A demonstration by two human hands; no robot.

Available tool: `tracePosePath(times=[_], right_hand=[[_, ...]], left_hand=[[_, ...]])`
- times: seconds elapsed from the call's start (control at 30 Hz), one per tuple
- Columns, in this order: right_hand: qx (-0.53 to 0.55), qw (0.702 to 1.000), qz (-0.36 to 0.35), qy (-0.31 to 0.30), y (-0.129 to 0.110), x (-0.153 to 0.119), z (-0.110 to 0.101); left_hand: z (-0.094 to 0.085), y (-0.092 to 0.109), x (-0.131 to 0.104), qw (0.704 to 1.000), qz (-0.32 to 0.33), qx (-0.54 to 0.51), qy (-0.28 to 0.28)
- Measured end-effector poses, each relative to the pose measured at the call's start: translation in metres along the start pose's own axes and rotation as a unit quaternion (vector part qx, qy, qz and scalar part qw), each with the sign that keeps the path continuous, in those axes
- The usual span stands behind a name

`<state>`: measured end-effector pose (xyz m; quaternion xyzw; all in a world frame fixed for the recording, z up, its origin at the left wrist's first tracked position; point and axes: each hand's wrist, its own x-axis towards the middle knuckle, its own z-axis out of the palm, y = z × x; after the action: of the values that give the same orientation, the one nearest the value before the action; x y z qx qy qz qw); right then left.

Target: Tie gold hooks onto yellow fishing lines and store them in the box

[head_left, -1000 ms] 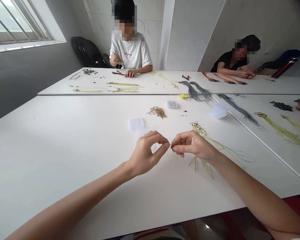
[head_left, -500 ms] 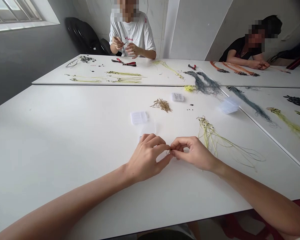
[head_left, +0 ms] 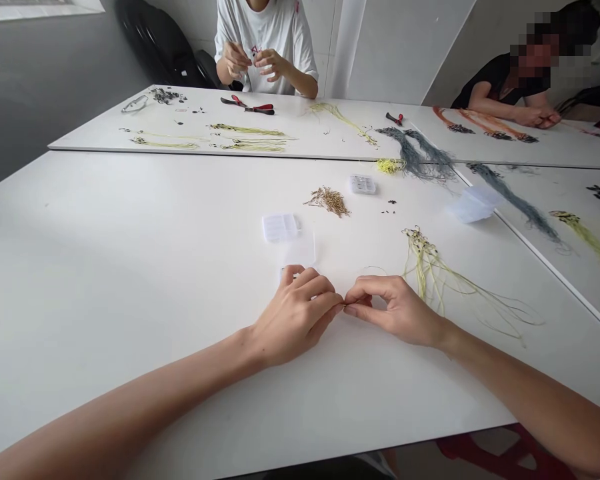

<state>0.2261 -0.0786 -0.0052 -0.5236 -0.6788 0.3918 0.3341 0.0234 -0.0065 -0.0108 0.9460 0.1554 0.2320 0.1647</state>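
Observation:
My left hand (head_left: 300,313) and my right hand (head_left: 395,307) meet fingertip to fingertip above the white table (head_left: 190,400). Both are pinched on something small and thin, mostly hidden by the fingers. A thin line curves up behind my right fingers. Just beyond my left hand lies an open clear plastic box (head_left: 280,227), its lid toward me. Gold hooks (head_left: 330,201) form a pile farther back, beside a small closed clear box (head_left: 363,185). Right of my right hand lies a bundle of yellow-green lines with dark hooks (head_left: 423,260).
Small black bits (head_left: 391,202) and clear plastic bags (head_left: 474,203) lie at the right. Grey-blue line bundles (head_left: 415,153), a yellow tangle (head_left: 389,166) and red-black pliers (head_left: 247,107) are farther off. Two people sit across the tables, one in a white shirt (head_left: 267,40).
The view has tilted down slightly. My left fingers have closed together around the small piece; the curved hook visible between my hands before is now mostly hidden.

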Motion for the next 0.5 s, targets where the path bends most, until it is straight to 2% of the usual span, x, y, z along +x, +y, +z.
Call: tracePosePath(times=[0.23,0.5], right_hand=[[-0.033,0.995,-0.057,-0.075,-0.001,-0.003,-0.007],[0.001,0.991,-0.024,-0.132,-0.004,-0.002,-0.009]], left_hand=[[-0.009,0.006,0.003,0.996,0.031,-0.004,-0.078],[-0.014,0.011,0.002,0.991,0.062,0.003,-0.117]])
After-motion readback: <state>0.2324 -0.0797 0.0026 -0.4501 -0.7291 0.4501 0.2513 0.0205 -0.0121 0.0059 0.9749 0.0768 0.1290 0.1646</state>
